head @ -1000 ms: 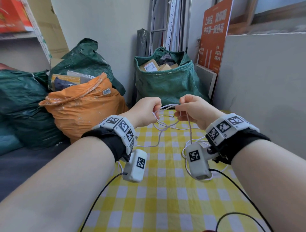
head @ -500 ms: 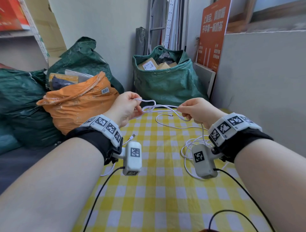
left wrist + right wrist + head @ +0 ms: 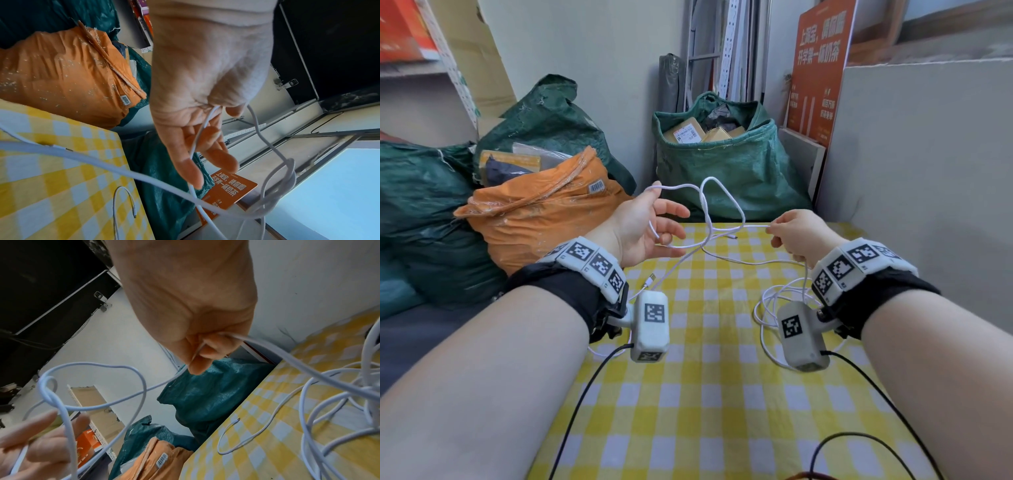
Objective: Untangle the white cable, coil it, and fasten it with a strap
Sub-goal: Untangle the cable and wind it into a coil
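The white cable [image 3: 704,209] hangs in the air between my hands in a loose crossed loop. My left hand [image 3: 647,226] is raised, palm turned right, and pinches the cable between thumb and forefinger; the other fingers are spread, and a strand runs down across them [image 3: 197,142]. My right hand [image 3: 798,233] pinches the cable [image 3: 265,345] at its fingertips, low over the far table edge. The rest of the cable lies in a tangled heap [image 3: 770,301] under my right wrist. One plug [image 3: 650,279] dangles below my left hand; another plug [image 3: 732,236] lies on the cloth.
A yellow-and-white checked cloth covers the table [image 3: 705,394]. An orange sack [image 3: 534,219] and green bags [image 3: 722,171] crowd the left and far edges. A grey panel [image 3: 928,188] walls the right side. Black camera leads [image 3: 859,442] cross the near cloth.
My hands have drawn apart. The left hand rose to the left and spread its fingers, and the cable loop between the hands opened wider and lifted off the table.
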